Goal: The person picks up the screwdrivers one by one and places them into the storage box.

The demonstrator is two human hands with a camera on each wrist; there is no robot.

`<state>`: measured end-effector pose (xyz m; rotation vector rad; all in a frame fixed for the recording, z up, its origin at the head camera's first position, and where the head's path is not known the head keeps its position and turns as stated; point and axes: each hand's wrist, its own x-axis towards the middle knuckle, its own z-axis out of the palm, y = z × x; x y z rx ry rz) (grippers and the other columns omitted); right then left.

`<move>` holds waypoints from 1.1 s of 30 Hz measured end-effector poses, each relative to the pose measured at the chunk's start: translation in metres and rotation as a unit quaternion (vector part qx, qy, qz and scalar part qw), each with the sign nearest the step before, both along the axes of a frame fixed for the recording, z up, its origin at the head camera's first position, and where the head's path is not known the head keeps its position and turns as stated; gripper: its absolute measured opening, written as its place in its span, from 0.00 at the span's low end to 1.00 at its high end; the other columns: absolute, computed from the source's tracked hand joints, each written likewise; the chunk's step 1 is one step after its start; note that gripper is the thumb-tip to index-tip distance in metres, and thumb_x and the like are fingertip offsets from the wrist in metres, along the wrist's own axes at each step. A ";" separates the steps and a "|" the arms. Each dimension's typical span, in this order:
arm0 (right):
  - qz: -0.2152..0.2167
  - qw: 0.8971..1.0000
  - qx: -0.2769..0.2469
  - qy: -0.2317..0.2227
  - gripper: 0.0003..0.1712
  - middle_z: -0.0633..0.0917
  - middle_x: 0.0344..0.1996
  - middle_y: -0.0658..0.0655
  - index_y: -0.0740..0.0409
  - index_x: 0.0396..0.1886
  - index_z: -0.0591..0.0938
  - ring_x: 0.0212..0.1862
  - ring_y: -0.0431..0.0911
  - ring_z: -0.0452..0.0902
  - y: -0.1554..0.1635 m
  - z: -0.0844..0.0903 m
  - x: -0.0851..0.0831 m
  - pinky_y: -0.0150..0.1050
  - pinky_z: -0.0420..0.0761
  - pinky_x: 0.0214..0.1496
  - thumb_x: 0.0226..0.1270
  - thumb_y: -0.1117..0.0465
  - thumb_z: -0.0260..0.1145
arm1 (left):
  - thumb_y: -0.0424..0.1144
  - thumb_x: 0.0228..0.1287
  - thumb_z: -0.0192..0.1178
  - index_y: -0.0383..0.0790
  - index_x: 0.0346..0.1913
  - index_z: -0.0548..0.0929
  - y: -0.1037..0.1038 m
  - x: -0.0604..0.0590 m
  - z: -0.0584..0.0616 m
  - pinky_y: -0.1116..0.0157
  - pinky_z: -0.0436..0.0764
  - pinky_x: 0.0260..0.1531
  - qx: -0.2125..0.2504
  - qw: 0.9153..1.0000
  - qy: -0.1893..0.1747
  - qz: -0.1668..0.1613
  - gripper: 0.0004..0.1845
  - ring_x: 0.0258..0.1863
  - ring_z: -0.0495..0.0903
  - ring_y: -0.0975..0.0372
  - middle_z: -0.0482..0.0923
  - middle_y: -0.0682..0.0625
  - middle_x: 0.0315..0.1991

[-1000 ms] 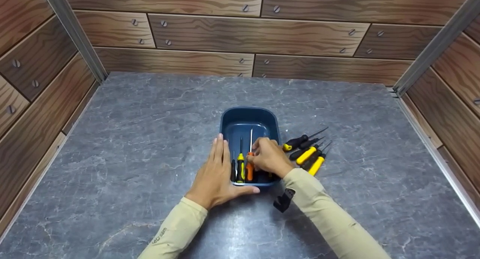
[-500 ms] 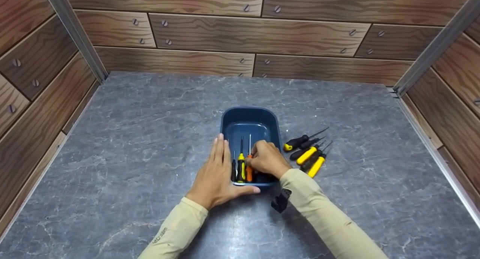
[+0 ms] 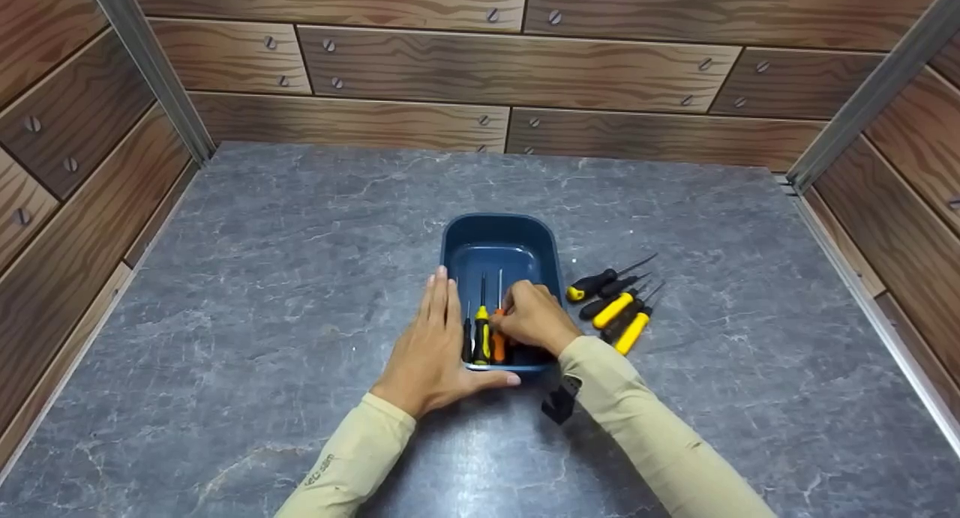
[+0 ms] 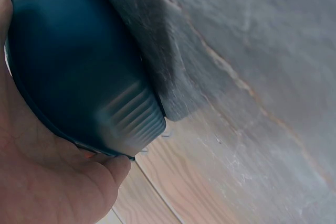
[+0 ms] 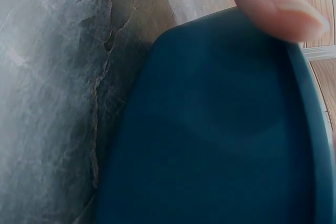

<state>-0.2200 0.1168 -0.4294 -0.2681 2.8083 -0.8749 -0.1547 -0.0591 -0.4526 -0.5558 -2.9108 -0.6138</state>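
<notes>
A dark blue tray [image 3: 499, 220] stands at the middle of the grey table. My left hand [image 3: 431, 338] lies flat against its left wall, fingers straight, thumb along the near rim. In the left wrist view my palm [image 4: 42, 182] touches the tray's outer wall [image 4: 79, 72]. My right hand [image 3: 532, 319] reaches into the tray and pinches the orange screwdriver [image 3: 498, 344], which lies beside a yellow-black screwdriver [image 3: 481, 334] and a black screwdriver [image 3: 466, 339]. The right wrist view shows only the tray wall [image 5: 210, 145] and one fingertip [image 5: 278, 3].
Several loose screwdrivers [image 3: 615, 304] with black and yellow handles lie on the table just right of the tray. Wood-pattern walls close the table in at the back and on both sides. A black wrist mount [image 3: 559, 402] hangs under my right forearm.
My right hand has slid the orange screwdriver slightly toward the tray's near end, closer to the yellow-black one. The left hand has stayed put.
</notes>
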 end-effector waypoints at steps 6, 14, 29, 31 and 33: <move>0.009 1.000 0.011 0.013 0.11 0.82 0.17 0.49 0.58 0.23 0.81 0.21 0.42 0.79 0.000 -0.001 0.000 0.37 0.78 0.29 0.58 0.61 0.75 | 0.89 0.42 0.51 0.23 0.78 0.47 -0.001 0.000 0.000 0.51 0.58 0.74 0.002 1.000 -0.011 0.000 0.78 0.80 0.39 0.44 0.35 0.31 0.80; 0.010 1.000 0.016 0.015 0.11 0.82 0.16 0.49 0.58 0.22 0.81 0.21 0.43 0.78 -0.001 -0.001 0.000 0.38 0.78 0.28 0.59 0.61 0.74 | 0.88 0.42 0.52 0.23 0.78 0.48 0.000 0.000 0.001 0.50 0.58 0.74 0.003 1.000 -0.010 0.002 0.78 0.80 0.40 0.44 0.36 0.31 0.80; 0.009 0.999 0.035 0.017 0.10 0.85 0.28 0.55 0.60 0.31 0.84 0.32 0.50 0.81 -0.001 0.002 0.001 0.46 0.82 0.40 0.57 0.59 0.74 | 0.88 0.42 0.52 0.23 0.78 0.47 0.000 -0.001 0.000 0.51 0.57 0.74 0.005 1.000 -0.019 0.000 0.78 0.80 0.38 0.45 0.35 0.31 0.80; 0.009 0.999 0.036 0.016 0.10 0.86 0.29 0.56 0.61 0.32 0.84 0.33 0.50 0.81 -0.001 0.003 0.001 0.47 0.83 0.41 0.58 0.59 0.74 | 0.89 0.42 0.50 0.23 0.78 0.47 0.000 -0.001 0.001 0.51 0.57 0.74 0.002 1.000 -0.020 0.000 0.79 0.80 0.38 0.45 0.34 0.31 0.80; 0.009 0.999 0.036 0.017 0.11 0.86 0.30 0.56 0.61 0.33 0.84 0.34 0.51 0.82 -0.001 0.003 0.001 0.47 0.83 0.42 0.58 0.59 0.74 | 0.89 0.42 0.50 0.23 0.78 0.47 0.000 -0.001 0.001 0.51 0.57 0.74 0.001 1.000 -0.018 -0.001 0.78 0.80 0.38 0.44 0.35 0.31 0.80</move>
